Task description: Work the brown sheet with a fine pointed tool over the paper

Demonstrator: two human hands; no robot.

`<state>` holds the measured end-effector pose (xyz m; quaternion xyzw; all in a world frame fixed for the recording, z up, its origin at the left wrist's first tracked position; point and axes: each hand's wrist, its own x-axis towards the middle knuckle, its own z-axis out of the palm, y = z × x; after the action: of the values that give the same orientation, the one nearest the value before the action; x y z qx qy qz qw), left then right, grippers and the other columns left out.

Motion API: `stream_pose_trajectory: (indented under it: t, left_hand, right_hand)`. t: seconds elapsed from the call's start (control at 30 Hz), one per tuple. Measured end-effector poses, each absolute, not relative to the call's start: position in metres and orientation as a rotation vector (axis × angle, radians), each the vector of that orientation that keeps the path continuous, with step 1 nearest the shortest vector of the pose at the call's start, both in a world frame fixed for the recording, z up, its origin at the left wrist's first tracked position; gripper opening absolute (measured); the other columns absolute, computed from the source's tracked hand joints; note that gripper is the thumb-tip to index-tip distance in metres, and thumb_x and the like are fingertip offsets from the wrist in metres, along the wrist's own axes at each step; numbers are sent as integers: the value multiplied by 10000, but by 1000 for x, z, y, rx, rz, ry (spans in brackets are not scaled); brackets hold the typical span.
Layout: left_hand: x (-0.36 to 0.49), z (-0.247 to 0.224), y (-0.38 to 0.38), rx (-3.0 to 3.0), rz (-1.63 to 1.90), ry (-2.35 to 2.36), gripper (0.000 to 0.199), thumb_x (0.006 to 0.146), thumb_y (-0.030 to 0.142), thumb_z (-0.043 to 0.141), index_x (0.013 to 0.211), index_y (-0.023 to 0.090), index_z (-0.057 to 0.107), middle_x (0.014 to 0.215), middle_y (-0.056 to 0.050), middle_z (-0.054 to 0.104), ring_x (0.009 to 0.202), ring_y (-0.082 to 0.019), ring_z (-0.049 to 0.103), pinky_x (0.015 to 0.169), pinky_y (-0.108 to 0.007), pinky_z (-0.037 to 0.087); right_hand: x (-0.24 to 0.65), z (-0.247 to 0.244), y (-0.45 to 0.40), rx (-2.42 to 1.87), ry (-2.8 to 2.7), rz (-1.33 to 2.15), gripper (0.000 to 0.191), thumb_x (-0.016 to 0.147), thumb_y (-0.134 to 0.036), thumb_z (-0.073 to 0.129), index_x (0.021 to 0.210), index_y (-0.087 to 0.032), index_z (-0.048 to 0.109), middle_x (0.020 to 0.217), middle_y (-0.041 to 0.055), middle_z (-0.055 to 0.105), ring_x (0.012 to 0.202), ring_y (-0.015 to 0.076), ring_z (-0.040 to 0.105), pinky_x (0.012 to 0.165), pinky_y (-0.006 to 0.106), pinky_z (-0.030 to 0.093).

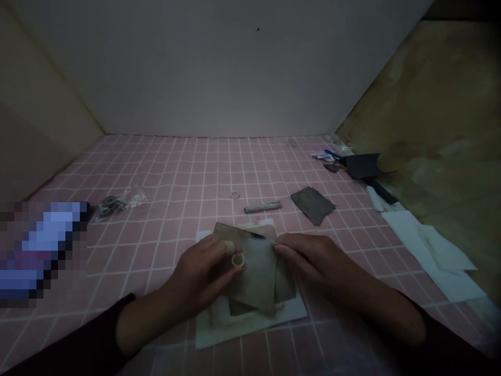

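Between the thumb and fingers of my left hand point(209, 266) is a small pale ring point(238, 266), held upright; a light band wraps one finger. My right hand point(309, 256) pinches a slim brush-like tool point(257, 236) with a dark tip, which points left toward the ring but stays apart from it. Both hands are over a stack of grey-brown sheets point(254, 284), resembling sandpaper, on white paper point(207, 337). Beyond the hands lie a second pale ring point(235, 195), a grey rolled tube point(263, 207) and a dark grey sheet point(313, 205).
A plastic bag with grey items point(111, 205) lies at left, near a pixelated bright object point(43, 250). A black dustpan-like object point(364, 166) and white paper sheets point(430, 256) are along the right edge. Walls enclose the pink checked cloth point(176, 167).
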<state>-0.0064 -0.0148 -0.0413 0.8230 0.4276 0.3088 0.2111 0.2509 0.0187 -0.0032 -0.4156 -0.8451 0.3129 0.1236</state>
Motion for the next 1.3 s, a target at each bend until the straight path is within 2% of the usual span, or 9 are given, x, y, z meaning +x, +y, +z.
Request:
stream_pose_trajectory:
  t: [0.17, 0.33, 0.5, 0.6, 0.73, 0.93, 1.1, 1.23, 1.3]
  left_hand:
    - [-7, -48, -13, 2184, 751, 1218, 32, 924, 215, 583, 946, 193, 576, 793, -3, 609, 686, -140, 576, 633, -255, 442]
    - [-9, -48, -11, 2078, 670, 1213, 102, 925, 205, 570, 1024, 202, 595, 922, -33, 636, 840, -178, 615, 730, -295, 477]
    - [-9, -46, -9, 2061, 664, 1215, 88, 926, 225, 561, 998, 192, 600, 925, -46, 623, 849, -188, 602, 732, -312, 469]
    - [-8, -45, -8, 2045, 642, 1220, 78, 926, 230, 551, 976, 196, 601, 933, -51, 628, 855, -192, 601, 747, -324, 471]
    - [-8, -44, -8, 2020, 631, 1233, 81, 920, 225, 555, 979, 198, 602, 931, -47, 645, 845, -192, 612, 752, -330, 473]
    - [-9, -45, -8, 2021, 630, 1237, 96, 919, 236, 558, 990, 198, 610, 935, -41, 652, 844, -190, 616, 751, -332, 475]
    - [-9, -45, -7, 2028, 620, 1247, 95, 924, 248, 548, 964, 188, 610, 911, -46, 648, 831, -194, 615, 741, -337, 473]
    - [-9, -45, -7, 2034, 623, 1247, 92, 920, 238, 555, 981, 190, 605, 927, -48, 656, 840, -195, 620, 747, -336, 474]
    - [-9, -45, -7, 2034, 625, 1251, 99, 920, 244, 556, 989, 193, 605, 928, -48, 657, 839, -195, 620, 747, -336, 477]
  right_hand:
    - [252, -8, 18, -1239, -2528, 810, 335, 1032, -308, 352, 777, -196, 537, 739, 26, 579, 695, 170, 536, 678, 318, 391]
    - [254, -17, 18, -1120, -2575, 670, 241, 987, -174, 356, 932, -172, 591, 844, 75, 612, 774, 199, 589, 694, 326, 456]
    - [255, -20, 16, -1106, -2579, 636, 232, 970, -146, 370, 1123, -186, 540, 915, 76, 659, 846, 207, 635, 722, 326, 487]
    - [256, -24, 14, -1163, -2657, 604, 150, 935, -115, 402, 1018, -192, 501, 875, 55, 641, 791, 191, 626, 669, 298, 464]
    - [258, -26, 12, -1220, -2816, 465, 175, 860, -39, 410, 887, -195, 485, 807, 38, 596, 636, 165, 589, 537, 270, 366]
    - [260, -23, 14, -1202, -2717, 378, 168, 870, -74, 420, 930, -197, 517, 807, 43, 605, 650, 168, 581, 522, 263, 327]
    - [260, -20, 13, -1248, -2807, 361, 171, 836, -55, 434, 899, -200, 500, 775, 26, 599, 564, 151, 561, 487, 267, 269]
    - [262, -19, 12, -1270, -2735, 315, 147, 892, -96, 417, 971, -196, 492, 821, 51, 623, 683, 188, 617, 527, 281, 315]
    - [263, -19, 12, -1259, -2782, 331, 171, 864, -80, 429, 974, -194, 494, 822, 46, 624, 666, 186, 616, 521, 280, 305]
